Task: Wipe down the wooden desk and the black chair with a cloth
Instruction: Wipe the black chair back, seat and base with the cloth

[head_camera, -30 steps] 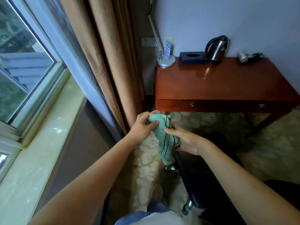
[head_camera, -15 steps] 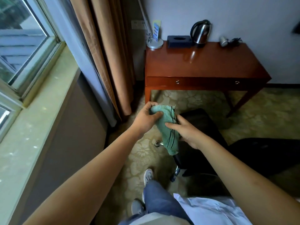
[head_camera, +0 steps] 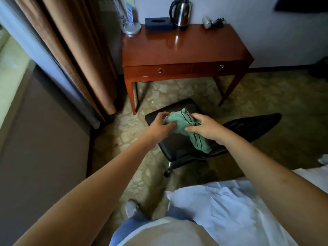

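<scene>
both hands gripped the green cloth above the black chair, left hand bunching one end, right hand pinching the middle; wiping looked barely begun; the bench seemed untouched

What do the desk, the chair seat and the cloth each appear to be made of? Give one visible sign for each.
Desk: reddish-brown wood, glossy varnish; it mirrors the kettle.
Chair seat: black, smooth, faint sheen; probably leather or vinyl, cannot tell which.
Cloth: soft green fabric with dark stripes, crumpled, frayed at one edge; likely towelling.
</scene>
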{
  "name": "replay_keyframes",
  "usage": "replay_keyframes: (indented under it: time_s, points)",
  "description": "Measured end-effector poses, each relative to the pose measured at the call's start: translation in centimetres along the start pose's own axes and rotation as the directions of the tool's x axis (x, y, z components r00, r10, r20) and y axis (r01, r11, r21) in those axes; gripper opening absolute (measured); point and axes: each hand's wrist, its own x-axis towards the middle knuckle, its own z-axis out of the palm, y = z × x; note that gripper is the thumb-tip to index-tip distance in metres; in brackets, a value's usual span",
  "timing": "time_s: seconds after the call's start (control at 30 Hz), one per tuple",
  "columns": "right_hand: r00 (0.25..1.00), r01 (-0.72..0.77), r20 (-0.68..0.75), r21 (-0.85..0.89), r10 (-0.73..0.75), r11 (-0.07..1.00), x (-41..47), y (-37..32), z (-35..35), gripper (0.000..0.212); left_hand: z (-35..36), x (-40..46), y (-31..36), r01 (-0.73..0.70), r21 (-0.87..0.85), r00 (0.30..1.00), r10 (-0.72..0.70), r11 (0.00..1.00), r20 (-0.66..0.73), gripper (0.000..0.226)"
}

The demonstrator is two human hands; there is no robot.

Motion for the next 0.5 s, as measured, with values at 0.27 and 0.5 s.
replay_keyframes:
  time_s: [0.27, 0.5]
  points:
    - [0.998, 0.028, 0.061, -0.480, 0.002, 0.877, -0.9, 8.2, -7.7, 0.072, 11.8, 0.5, -3.9, 0.076, 0.202, 0.997, -0.080, 0.976, 0.013, 0.091]
    - [0.988, 0.142, 0.119, -0.490, -0.096, 0.860, -0.8, 12.8, -9.9, 0.045, 17.7, -0.7, -6.7, 0.052, 0.528, 0.998, -0.030, 0.848, -0.051, 0.106]
